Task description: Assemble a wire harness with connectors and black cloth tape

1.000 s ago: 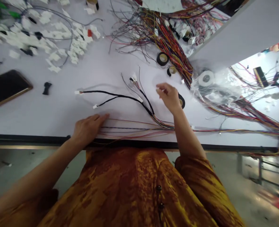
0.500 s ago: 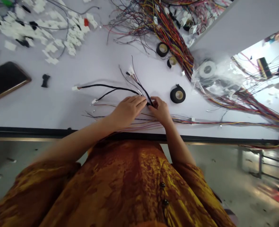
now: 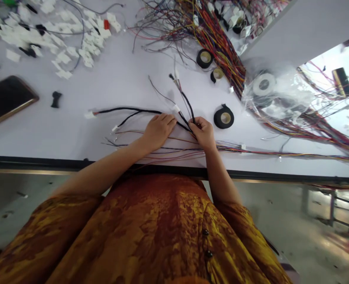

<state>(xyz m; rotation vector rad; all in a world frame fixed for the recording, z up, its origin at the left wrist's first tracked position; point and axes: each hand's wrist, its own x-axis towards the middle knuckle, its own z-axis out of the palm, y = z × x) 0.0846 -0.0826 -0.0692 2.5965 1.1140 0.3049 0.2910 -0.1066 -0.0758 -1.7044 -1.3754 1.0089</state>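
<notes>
Black-wrapped harness (image 3: 145,111), white connector (image 3: 176,108), mottled amber-brown shirt (image 3: 159,228)

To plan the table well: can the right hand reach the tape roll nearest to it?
Probably yes: the tape roll lies close beside the right hand, with nothing visible between them. The hand would likely first release the black wires.

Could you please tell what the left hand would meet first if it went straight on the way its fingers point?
The left hand would likely first meet the dark wires running from the white connector, just ahead; their height is unclear.
</notes>
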